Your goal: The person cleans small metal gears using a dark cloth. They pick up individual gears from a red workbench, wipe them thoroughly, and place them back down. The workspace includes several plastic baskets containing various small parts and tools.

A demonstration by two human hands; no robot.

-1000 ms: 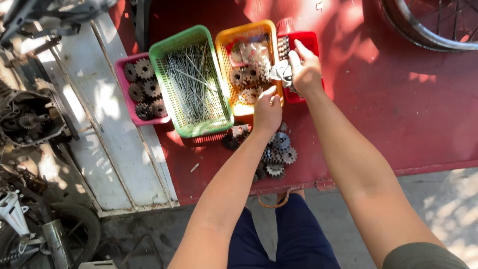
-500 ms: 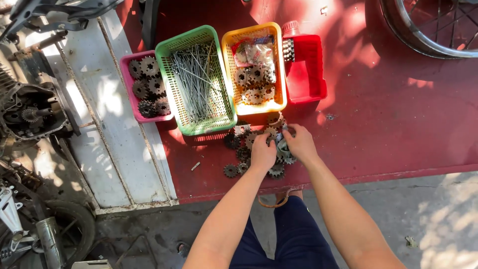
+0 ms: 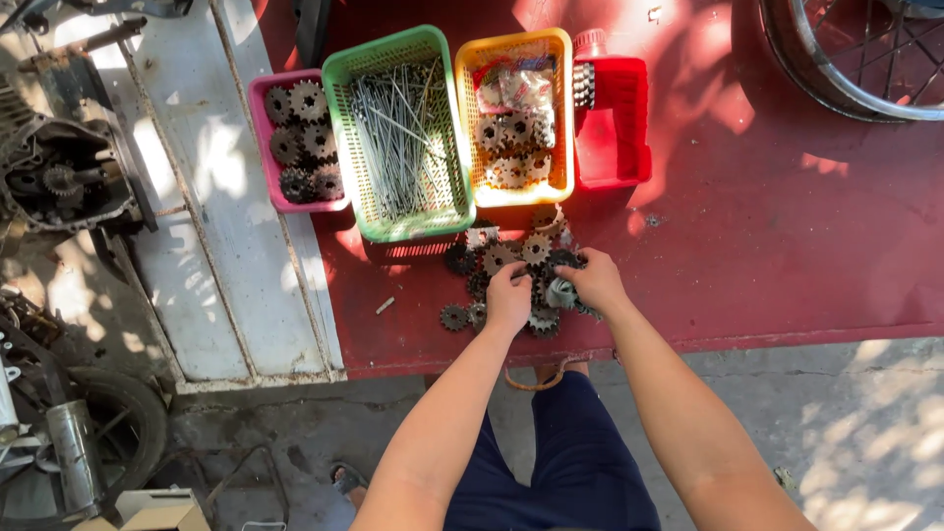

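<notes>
- Both hands are resting in a pile of sprockets [image 3: 511, 258] lying loose on the red table [image 3: 787, 246], just in front of the baskets.
- The left hand [image 3: 508, 298] is lying palm-down with its fingers curled over the pile; whether they are gripping a sprocket is hidden under the hand, so I cannot tell.
- The right hand [image 3: 593, 281] is closing its fingers around a small pale grey part [image 3: 561, 292], partly covered by the thumb and hard to make out.
- The spoked wheel [image 3: 865, 49] at the far right corner is being cut off by the frame edge.
- Half a second ago both hands were sitting on the same pile, nearly touching; now they are spreading slightly apart.
- A second ago the right hand was reaching up over the red basket [image 3: 612, 123] and the left was hovering at the orange basket [image 3: 515, 113]; both are now lying nearer the table's front edge.
- The green basket of spokes [image 3: 398, 133] and the pink basket of sprockets [image 3: 298, 143] are staying in place.
</notes>
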